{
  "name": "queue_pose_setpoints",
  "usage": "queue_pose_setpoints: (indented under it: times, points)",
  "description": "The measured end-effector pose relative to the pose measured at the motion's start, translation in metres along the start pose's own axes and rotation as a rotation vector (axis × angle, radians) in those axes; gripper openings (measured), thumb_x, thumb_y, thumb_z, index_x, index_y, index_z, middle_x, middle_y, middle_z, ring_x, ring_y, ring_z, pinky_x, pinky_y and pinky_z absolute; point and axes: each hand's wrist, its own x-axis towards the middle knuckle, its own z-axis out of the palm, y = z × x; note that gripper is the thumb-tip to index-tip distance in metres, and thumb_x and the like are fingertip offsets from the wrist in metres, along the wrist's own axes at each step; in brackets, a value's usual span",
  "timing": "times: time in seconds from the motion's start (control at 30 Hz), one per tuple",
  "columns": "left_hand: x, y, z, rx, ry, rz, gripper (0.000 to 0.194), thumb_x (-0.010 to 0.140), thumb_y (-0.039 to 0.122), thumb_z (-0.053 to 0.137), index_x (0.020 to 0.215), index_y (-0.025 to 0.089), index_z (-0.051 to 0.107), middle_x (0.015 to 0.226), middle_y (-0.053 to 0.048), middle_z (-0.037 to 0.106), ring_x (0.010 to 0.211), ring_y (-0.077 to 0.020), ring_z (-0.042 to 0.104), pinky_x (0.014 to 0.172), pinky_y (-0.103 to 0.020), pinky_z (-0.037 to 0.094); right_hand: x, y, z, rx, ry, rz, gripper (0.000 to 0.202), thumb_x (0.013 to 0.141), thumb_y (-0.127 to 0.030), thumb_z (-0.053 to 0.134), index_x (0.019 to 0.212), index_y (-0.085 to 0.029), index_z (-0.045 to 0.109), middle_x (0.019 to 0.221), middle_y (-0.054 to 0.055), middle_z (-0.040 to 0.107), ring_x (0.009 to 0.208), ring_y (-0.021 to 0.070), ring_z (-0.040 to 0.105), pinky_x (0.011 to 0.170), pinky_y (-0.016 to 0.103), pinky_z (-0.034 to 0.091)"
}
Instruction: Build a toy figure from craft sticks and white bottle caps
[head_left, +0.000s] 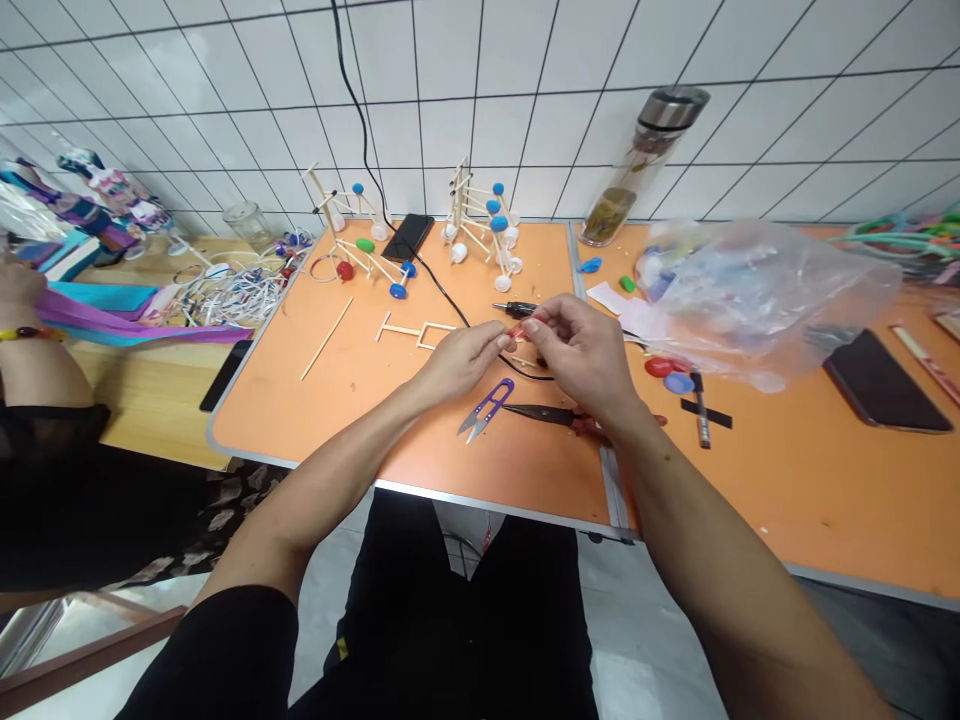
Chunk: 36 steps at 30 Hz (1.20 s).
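My left hand and my right hand meet over the orange table, each pinching a small, thin reddish piece between thumb and fingers. Its exact kind is too small to make out. Just below the hands lie purple-handled thread snips, blades apart. Beside them, a dark pointed tool with reddish handles is partly hidden by my right wrist. Left of my left hand lies a small frame of wooden sticks. Behind my hands is a black tool with a metal tip.
Stick models with coloured caps stand near the tiled wall. A black cable crosses the table. At right are a glass bottle, plastic bag and phone. A co-worker's arm is at left, near purple ribbon.
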Motion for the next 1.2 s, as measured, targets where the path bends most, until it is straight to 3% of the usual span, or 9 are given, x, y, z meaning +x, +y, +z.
queue_pose_setpoints:
  times: [0.23, 0.37, 0.47, 0.57, 0.7, 0.83, 0.97, 1.1, 1.2]
  points:
    - [0.002, 0.013, -0.003, -0.443, -0.087, -0.11, 0.069, 0.096, 0.091, 0.065, 0.093, 0.022, 0.067, 0.07, 0.004, 0.051, 0.059, -0.013, 0.05, 0.058, -0.029, 0.049, 0.001, 0.004, 0.003, 0.063, -0.032, 0.105, 0.017, 0.099, -0.038, 0.071, 0.089, -0.028, 0.062, 0.067, -0.002, 0.068, 0.057, 0.0206, 0.063, 0.056, 0.034, 0.046]
    - [0.004, 0.012, -0.006, -0.653, 0.0, -0.181, 0.065, 0.089, 0.087, 0.078, 0.093, 0.023, 0.065, 0.061, 0.009, 0.041, 0.052, -0.0098, 0.037, 0.058, -0.028, 0.049, -0.004, -0.002, 0.007, -0.07, -0.131, -0.076, 0.018, 0.103, -0.034, 0.065, 0.088, -0.027, 0.06, 0.068, -0.001, 0.065, 0.061, 0.021, 0.06, 0.06, 0.035, 0.042]
    - [0.007, 0.002, 0.0, -0.685, 0.085, -0.217, 0.067, 0.085, 0.087, 0.083, 0.089, 0.023, 0.063, 0.059, 0.009, 0.041, 0.051, -0.0089, 0.037, 0.054, -0.025, 0.047, -0.01, -0.003, 0.014, -0.208, -0.18, -0.292, 0.019, 0.108, -0.032, 0.058, 0.09, -0.027, 0.059, 0.081, 0.004, 0.07, 0.073, 0.0234, 0.063, 0.068, 0.038, 0.043]
    - [0.009, -0.008, 0.011, -0.71, 0.124, -0.264, 0.069, 0.082, 0.087, 0.085, 0.086, 0.023, 0.059, 0.06, 0.01, 0.043, 0.051, -0.0082, 0.038, 0.052, -0.024, 0.044, -0.015, -0.001, 0.021, -0.251, -0.2, -0.348, 0.021, 0.111, -0.031, 0.053, 0.093, -0.026, 0.062, 0.092, 0.008, 0.076, 0.084, 0.0259, 0.068, 0.073, 0.039, 0.044]
    - [0.009, -0.008, 0.021, -0.675, 0.147, -0.274, 0.068, 0.083, 0.087, 0.083, 0.086, 0.022, 0.06, 0.061, 0.008, 0.048, 0.053, -0.0084, 0.041, 0.052, -0.023, 0.039, -0.013, -0.003, 0.02, -0.048, -0.196, -0.236, 0.027, 0.113, -0.035, 0.057, 0.09, -0.025, 0.069, 0.082, 0.003, 0.073, 0.075, 0.0214, 0.064, 0.072, 0.036, 0.046]
    - [0.006, 0.002, 0.02, -0.64, 0.029, -0.25, 0.067, 0.088, 0.086, 0.079, 0.089, 0.021, 0.065, 0.057, 0.009, 0.043, 0.052, -0.0092, 0.039, 0.052, -0.023, 0.039, -0.005, -0.006, 0.01, 0.22, -0.008, -0.084, 0.036, 0.109, -0.053, 0.071, 0.088, -0.025, 0.073, 0.099, 0.006, 0.079, 0.092, 0.0227, 0.073, 0.085, 0.037, 0.055]
    - [0.004, 0.009, 0.017, -0.701, -0.045, -0.248, 0.065, 0.088, 0.084, 0.081, 0.091, 0.02, 0.067, 0.057, 0.01, 0.04, 0.05, -0.0083, 0.037, 0.051, -0.022, 0.037, -0.002, -0.005, 0.006, 0.381, -0.005, -0.003, 0.038, 0.109, -0.059, 0.07, 0.092, -0.025, 0.072, 0.095, 0.004, 0.08, 0.09, 0.0222, 0.074, 0.084, 0.037, 0.059]
    - [0.004, 0.005, 0.017, -0.729, 0.013, -0.287, 0.064, 0.084, 0.081, 0.088, 0.086, 0.02, 0.066, 0.055, 0.01, 0.046, 0.047, -0.0077, 0.041, 0.053, -0.023, 0.049, -0.006, 0.0, 0.013, 0.133, -0.004, -0.107, 0.024, 0.11, -0.044, 0.068, 0.093, -0.026, 0.067, 0.086, 0.001, 0.074, 0.078, 0.0199, 0.068, 0.074, 0.034, 0.052]
    - [0.004, 0.001, 0.017, -0.817, 0.047, -0.342, 0.057, 0.085, 0.068, 0.094, 0.087, 0.018, 0.067, 0.068, 0.002, 0.067, 0.057, -0.0098, 0.063, 0.066, -0.024, 0.061, -0.008, 0.006, 0.02, -0.121, 0.021, -0.315, 0.012, 0.107, -0.031, 0.067, 0.095, -0.026, 0.067, 0.09, 0.004, 0.074, 0.085, 0.0237, 0.068, 0.08, 0.038, 0.053]
